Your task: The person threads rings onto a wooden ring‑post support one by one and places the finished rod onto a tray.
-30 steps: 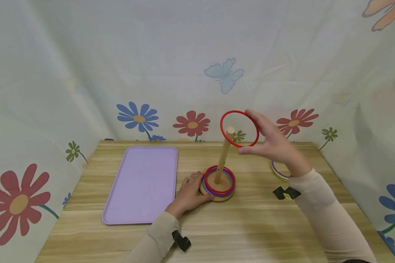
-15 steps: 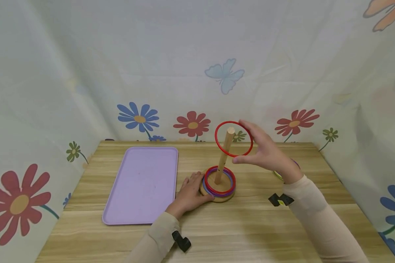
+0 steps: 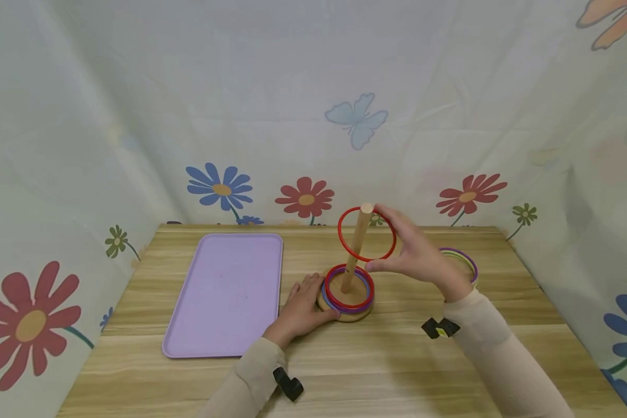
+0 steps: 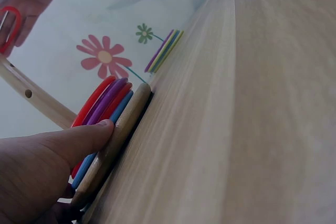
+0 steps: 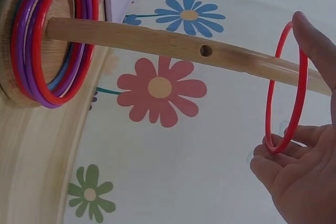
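Note:
In the head view, my right hand [image 3: 413, 252] holds a red ring [image 3: 338, 229] between thumb and fingers. The ring encircles the upper part of a wooden post [image 3: 356, 247], below its tip, as the right wrist view also shows. The post rises from a round wooden base [image 3: 351, 317]. Around its foot lies a stack of red, purple and blue rings [image 4: 100, 98]. My left hand [image 3: 300, 310] grips the base's left side, its thumb along the front edge, close against the stack in the left wrist view. Its other fingers are partly hidden there.
A lilac tray [image 3: 224, 296] lies on the wood-grain table [image 3: 386, 371] to the left. Beyond my right wrist, purple and yellow-green rings [image 3: 475, 268] lie stacked on the table, partly covered by the hand. A flowered cloth [image 3: 271, 128] hangs behind and at the sides.
My right hand has lowered the red ring and shifted it slightly left, from the post's tip to around its upper part. The left hand has stayed on the base.

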Demonstrator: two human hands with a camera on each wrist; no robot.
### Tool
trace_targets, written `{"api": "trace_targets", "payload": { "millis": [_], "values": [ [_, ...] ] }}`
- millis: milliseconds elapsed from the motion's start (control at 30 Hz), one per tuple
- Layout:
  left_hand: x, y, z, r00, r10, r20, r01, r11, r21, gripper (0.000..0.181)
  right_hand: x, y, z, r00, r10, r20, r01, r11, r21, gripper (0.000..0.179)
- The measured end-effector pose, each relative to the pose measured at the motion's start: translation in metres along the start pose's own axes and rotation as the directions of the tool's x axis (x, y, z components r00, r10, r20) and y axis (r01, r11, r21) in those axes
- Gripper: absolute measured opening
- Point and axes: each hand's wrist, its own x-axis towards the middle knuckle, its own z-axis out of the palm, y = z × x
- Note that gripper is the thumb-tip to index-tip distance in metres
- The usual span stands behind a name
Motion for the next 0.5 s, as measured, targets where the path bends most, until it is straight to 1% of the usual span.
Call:
{"api": "trace_targets", "payload": {
  "millis": [167,267,500],
  "values": [
    [0.000,-0.002,0.001,1.000,0.009,0.002,-0.009,1.000,0.010,0.099,-0.003,0.005,0.008,0.999,0.036,0.013,-0.036,0.999,-0.030,0.118],
    [0.000,-0.002,0.001,1.000,0.014,0.000,-0.014,1.000,0.010,0.099,-0.004,0.010,0.014,0.999,0.032,0.020,-0.032,0.999,-0.027,0.119],
    [0.001,-0.004,0.001,1.000,0.004,0.000,-0.004,1.000,0.020,0.099,-0.006,0.019,0.029,1.000,0.018,0.021,-0.018,1.000,-0.006,0.119]
  ]
}}
